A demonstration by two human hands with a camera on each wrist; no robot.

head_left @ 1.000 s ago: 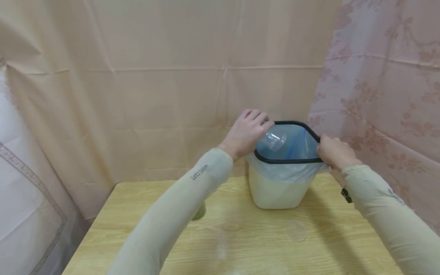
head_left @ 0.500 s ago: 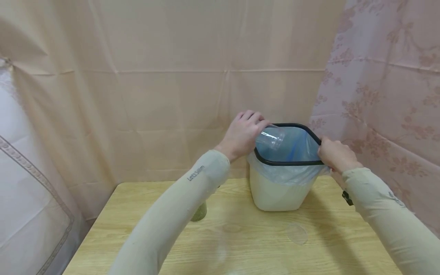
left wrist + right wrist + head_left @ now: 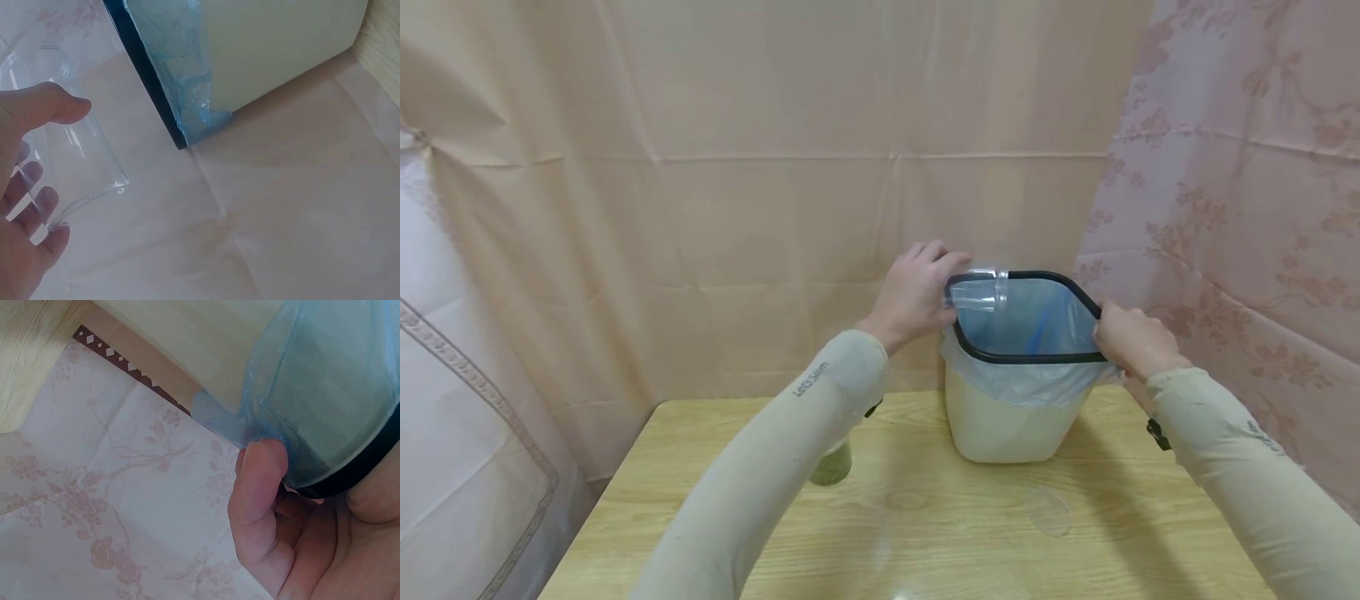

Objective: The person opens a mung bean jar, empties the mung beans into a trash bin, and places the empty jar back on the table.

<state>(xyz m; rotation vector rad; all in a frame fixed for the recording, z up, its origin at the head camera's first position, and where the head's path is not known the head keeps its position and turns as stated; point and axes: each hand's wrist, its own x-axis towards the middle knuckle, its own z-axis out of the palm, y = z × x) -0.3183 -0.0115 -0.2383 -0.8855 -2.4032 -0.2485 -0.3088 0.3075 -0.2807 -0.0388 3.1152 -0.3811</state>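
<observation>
In the head view my left hand [image 3: 917,292] holds a clear jar [image 3: 981,290] on its side over the left part of the bin's mouth, the ringed end towards the right. Thumb and fingers lie on opposite sides of the see-through jar [image 3: 81,144] in the left wrist view. My right hand [image 3: 1138,337] grips the right corner of the black rim [image 3: 1037,359] of the cream waste bin [image 3: 1003,429]. The bin's thin blue liner [image 3: 269,381] folds out over the rim, and the right fingers curl onto it in the right wrist view [image 3: 262,512].
A container with green contents [image 3: 832,467] stands on the wooden table [image 3: 940,550], partly hidden by the left sleeve. A flat clear disc [image 3: 1047,511] lies in front of the bin. Behind hangs a beige curtain [image 3: 775,208], with flowered cloth [image 3: 1240,208] at the right.
The jar has turned from tilted down into the bin to nearly level, and my left hand has shifted slightly left. My right hand keeps its grip on the rim.
</observation>
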